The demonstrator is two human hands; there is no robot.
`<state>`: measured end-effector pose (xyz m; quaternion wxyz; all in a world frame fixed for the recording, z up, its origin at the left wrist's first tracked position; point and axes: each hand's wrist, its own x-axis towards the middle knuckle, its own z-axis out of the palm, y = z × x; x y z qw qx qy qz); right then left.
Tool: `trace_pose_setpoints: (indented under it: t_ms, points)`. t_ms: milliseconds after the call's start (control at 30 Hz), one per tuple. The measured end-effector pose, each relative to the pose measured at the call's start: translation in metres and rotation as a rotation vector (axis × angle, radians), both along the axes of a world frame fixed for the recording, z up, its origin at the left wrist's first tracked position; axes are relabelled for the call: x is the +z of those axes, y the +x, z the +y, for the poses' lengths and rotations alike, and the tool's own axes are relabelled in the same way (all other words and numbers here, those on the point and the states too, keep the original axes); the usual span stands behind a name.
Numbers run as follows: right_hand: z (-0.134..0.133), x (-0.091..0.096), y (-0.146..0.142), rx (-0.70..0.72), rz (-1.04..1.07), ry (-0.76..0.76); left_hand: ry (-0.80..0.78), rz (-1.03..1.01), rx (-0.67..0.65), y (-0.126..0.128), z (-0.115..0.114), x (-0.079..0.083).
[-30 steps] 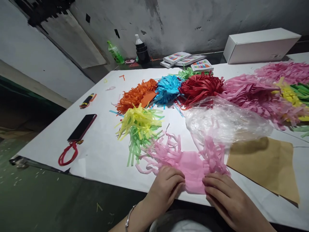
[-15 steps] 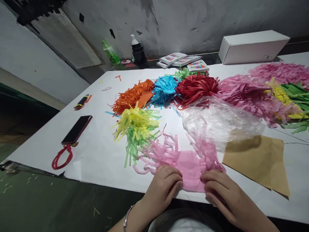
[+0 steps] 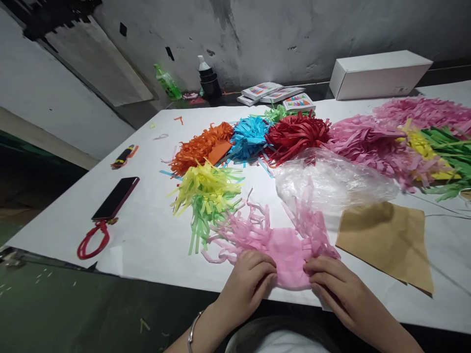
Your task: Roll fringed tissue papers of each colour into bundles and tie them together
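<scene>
A pink tissue-paper tassel sheet (image 3: 289,255) lies at the table's front edge, its middle uncut and its fringed strips spread to the left and right. My left hand (image 3: 253,277) is closed on its near left side, thumb and fingers pressed together. Its near right side is pinched by my right hand (image 3: 329,282). Beyond the left hand lie yellow (image 3: 208,189) and light green fringe (image 3: 208,220). Past the pink sheet is a crumpled clear plastic bag (image 3: 334,179), with brown paper (image 3: 386,245) to the right.
Orange (image 3: 200,149), blue (image 3: 252,137), red (image 3: 298,137) and pink fringe bundles (image 3: 364,142) line the table's back. A phone (image 3: 116,198) with a red cord and a cutter (image 3: 123,156) lie left. Behind stand flat boxes (image 3: 262,90) and a white box (image 3: 380,76).
Both hands keep their hold on the pink sheet, and its near edge has curved slightly. The whole view has shifted a little; the other things lie as before.
</scene>
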<state>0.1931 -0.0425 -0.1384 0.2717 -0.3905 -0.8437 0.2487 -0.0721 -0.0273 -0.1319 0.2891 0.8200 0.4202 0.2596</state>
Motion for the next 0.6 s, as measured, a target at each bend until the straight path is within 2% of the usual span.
trace_pose_setpoints:
  t_ms: [200,400,600]
  points:
    - [-0.0006,0.0030,-0.0007,-0.033,-0.005,-0.015,0.018,0.029,-0.038,-0.0004,-0.0002,0.0047]
    - [-0.0003,0.0051,-0.0017,-0.048,-0.006,0.016,0.101,0.094,-0.102,0.0010,-0.0025,0.0076]
    - [-0.0004,0.0026,-0.0006,-0.026,-0.011,0.018,0.091,0.051,-0.043,0.0052,-0.0025,0.0015]
